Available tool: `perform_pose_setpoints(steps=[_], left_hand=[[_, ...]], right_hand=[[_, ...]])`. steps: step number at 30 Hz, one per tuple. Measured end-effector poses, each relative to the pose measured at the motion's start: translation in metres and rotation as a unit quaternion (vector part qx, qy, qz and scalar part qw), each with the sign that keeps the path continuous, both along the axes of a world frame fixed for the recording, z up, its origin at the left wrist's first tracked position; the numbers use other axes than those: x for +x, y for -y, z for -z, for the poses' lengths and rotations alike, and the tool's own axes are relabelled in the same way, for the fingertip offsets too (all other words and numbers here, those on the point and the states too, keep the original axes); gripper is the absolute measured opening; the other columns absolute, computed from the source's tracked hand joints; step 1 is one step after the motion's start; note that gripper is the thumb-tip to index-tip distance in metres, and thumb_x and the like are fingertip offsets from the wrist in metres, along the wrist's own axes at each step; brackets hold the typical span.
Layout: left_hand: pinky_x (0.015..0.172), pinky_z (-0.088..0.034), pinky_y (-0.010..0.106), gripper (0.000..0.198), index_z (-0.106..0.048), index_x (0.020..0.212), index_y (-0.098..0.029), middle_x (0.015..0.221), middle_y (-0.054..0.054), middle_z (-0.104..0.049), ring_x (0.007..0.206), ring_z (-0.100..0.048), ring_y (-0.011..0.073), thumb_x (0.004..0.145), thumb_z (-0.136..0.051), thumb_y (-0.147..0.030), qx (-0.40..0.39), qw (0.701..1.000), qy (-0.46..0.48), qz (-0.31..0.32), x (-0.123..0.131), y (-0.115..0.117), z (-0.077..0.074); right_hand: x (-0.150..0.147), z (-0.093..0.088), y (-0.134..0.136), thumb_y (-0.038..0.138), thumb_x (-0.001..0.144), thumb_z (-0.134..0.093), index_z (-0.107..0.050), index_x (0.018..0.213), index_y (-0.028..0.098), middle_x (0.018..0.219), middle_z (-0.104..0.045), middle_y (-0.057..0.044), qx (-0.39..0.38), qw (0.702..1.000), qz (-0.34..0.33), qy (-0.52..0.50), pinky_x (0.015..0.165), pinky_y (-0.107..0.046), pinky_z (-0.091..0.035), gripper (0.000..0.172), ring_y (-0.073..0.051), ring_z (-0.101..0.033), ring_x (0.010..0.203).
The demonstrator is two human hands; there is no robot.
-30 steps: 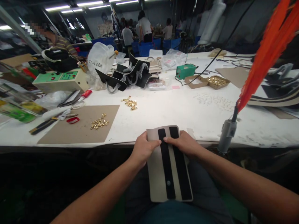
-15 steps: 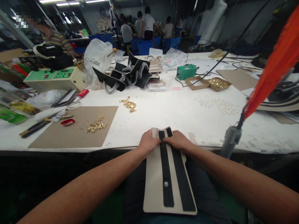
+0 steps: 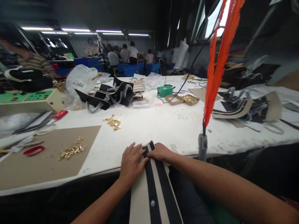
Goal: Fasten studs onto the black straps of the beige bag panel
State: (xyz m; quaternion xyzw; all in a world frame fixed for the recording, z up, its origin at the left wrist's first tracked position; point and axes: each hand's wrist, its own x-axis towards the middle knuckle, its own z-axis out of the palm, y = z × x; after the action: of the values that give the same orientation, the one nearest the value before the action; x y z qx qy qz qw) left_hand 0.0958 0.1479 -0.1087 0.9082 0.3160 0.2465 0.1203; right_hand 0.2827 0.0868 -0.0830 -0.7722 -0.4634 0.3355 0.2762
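A beige panel (image 3: pixel 137 199) with two black strips lies lengthwise over my lap, its far end at the table's edge. One strip carries a round silvery stud (image 3: pixel 152 203). My left hand (image 3: pixel 132 163) lies back up over the panel's far left side, fingers stretched out and the thumb by the black strip. My right hand (image 3: pixel 160 152) grips the panel's far right edge, its thumb on top and its other fingers mostly hidden. Both thumbs are close together near the strip's far end.
Gold chain-like hardware lies in a pile (image 3: pixel 72 151) on a brown board (image 3: pixel 91 140) and another pile (image 3: pixel 113 122) on the table. A grey tool (image 3: pixel 202 146) hangs from orange cord at right. Behind are black panels (image 3: pixel 93 99) and a green box (image 3: pixel 164 91).
The view has swung right and up. My left hand has let its pinch go and spread its fingers over the panel; my right hand keeps its hold.
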Motion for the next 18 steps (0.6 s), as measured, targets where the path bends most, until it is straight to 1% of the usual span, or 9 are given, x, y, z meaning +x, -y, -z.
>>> perform_pose_setpoints(steps=[3,5,7,9,11,13,14,16,18], left_hand=[[0.125,-0.026,0.068,0.027,-0.078,0.117,-0.027,0.138,0.008,-0.071,0.144,-0.051,0.0372,0.091,-0.072,-0.033,-0.012,0.999,-0.019,0.026,-0.001,-0.005,0.004],[0.124,-0.029,0.068,0.029,-0.077,0.120,-0.028,0.135,0.007,-0.073,0.139,-0.057,0.0350,0.091,-0.072,-0.032,-0.045,0.998,-0.015,0.038,-0.001,-0.009,0.006],[0.122,-0.034,0.066,0.031,-0.076,0.121,-0.030,0.134,0.005,-0.074,0.134,-0.061,0.0329,0.090,-0.074,-0.032,-0.073,0.997,-0.002,0.037,0.000,-0.012,0.008],[0.121,-0.036,0.065,0.031,-0.077,0.119,-0.031,0.132,0.004,-0.075,0.133,-0.062,0.0328,0.088,-0.077,-0.031,-0.085,0.996,0.012,0.034,-0.001,-0.014,0.009],[0.120,-0.037,0.066,0.030,-0.078,0.116,-0.031,0.130,0.004,-0.076,0.133,-0.062,0.0339,0.086,-0.079,-0.031,-0.087,0.995,0.019,0.032,-0.002,-0.015,0.011],[0.119,-0.038,0.068,0.031,-0.078,0.115,-0.030,0.130,0.004,-0.076,0.132,-0.063,0.0354,0.084,-0.082,-0.030,-0.086,0.996,0.021,0.032,-0.003,-0.015,0.014],[0.119,-0.039,0.069,0.031,-0.078,0.115,-0.030,0.130,0.004,-0.076,0.132,-0.063,0.0361,0.083,-0.082,-0.030,-0.082,0.996,0.022,0.032,-0.004,-0.016,0.016],[0.117,-0.040,0.071,0.033,-0.078,0.116,-0.032,0.130,0.004,-0.076,0.132,-0.063,0.0368,0.083,-0.082,-0.030,-0.073,0.996,0.025,0.033,-0.005,-0.017,0.022],[0.116,-0.041,0.072,0.036,-0.077,0.117,-0.033,0.130,0.004,-0.076,0.132,-0.063,0.0371,0.083,-0.083,-0.031,-0.061,0.997,0.030,0.036,-0.007,-0.019,0.028]], right_hand=[[0.004,-0.007,-0.002,0.028,0.077,-0.077,-0.075,0.071,0.019,0.071,-0.074,-0.005,-0.031,0.998,-0.046,-0.012,0.056,-0.026,-0.048,0.012,-0.020,-0.069,0.066],[0.012,-0.009,-0.007,0.032,0.076,-0.081,-0.073,0.064,0.020,0.065,-0.071,-0.004,-0.041,0.997,-0.059,-0.005,0.055,-0.026,-0.048,0.019,-0.020,-0.068,0.061],[0.029,-0.008,-0.016,0.039,0.077,-0.084,-0.073,0.063,0.020,0.062,-0.069,-0.003,-0.037,0.998,-0.050,0.014,0.058,-0.027,-0.049,0.026,-0.019,-0.067,0.059],[0.055,-0.005,-0.030,0.043,0.084,-0.080,-0.077,0.077,0.019,0.069,-0.071,-0.002,-0.014,0.999,-0.010,0.041,0.067,-0.026,-0.051,0.026,-0.016,-0.068,0.063],[0.086,-0.002,-0.047,0.040,0.096,-0.070,-0.077,0.104,0.018,0.083,-0.074,-0.002,0.014,0.996,0.056,0.070,0.078,-0.026,-0.053,0.025,-0.014,-0.070,0.070],[0.119,0.000,-0.063,0.036,0.104,-0.061,-0.068,0.127,0.016,0.096,-0.075,-0.004,0.027,0.988,0.126,0.085,0.082,-0.030,-0.056,0.032,-0.014,-0.070,0.075],[0.135,0.001,-0.071,0.036,0.106,-0.058,-0.063,0.134,0.016,0.100,-0.074,-0.005,0.028,0.983,0.157,0.088,0.081,-0.033,-0.058,0.035,-0.015,-0.070,0.077],[0.162,0.002,-0.085,0.040,0.107,-0.058,-0.060,0.136,0.016,0.107,-0.072,-0.006,0.023,0.974,0.204,0.091,0.078,-0.036,-0.061,0.038,-0.017,-0.071,0.082],[0.185,0.003,-0.097,0.043,0.105,-0.062,-0.061,0.132,0.016,0.111,-0.070,-0.007,0.013,0.966,0.237,0.099,0.077,-0.037,-0.062,0.038,-0.018,-0.070,0.086]])
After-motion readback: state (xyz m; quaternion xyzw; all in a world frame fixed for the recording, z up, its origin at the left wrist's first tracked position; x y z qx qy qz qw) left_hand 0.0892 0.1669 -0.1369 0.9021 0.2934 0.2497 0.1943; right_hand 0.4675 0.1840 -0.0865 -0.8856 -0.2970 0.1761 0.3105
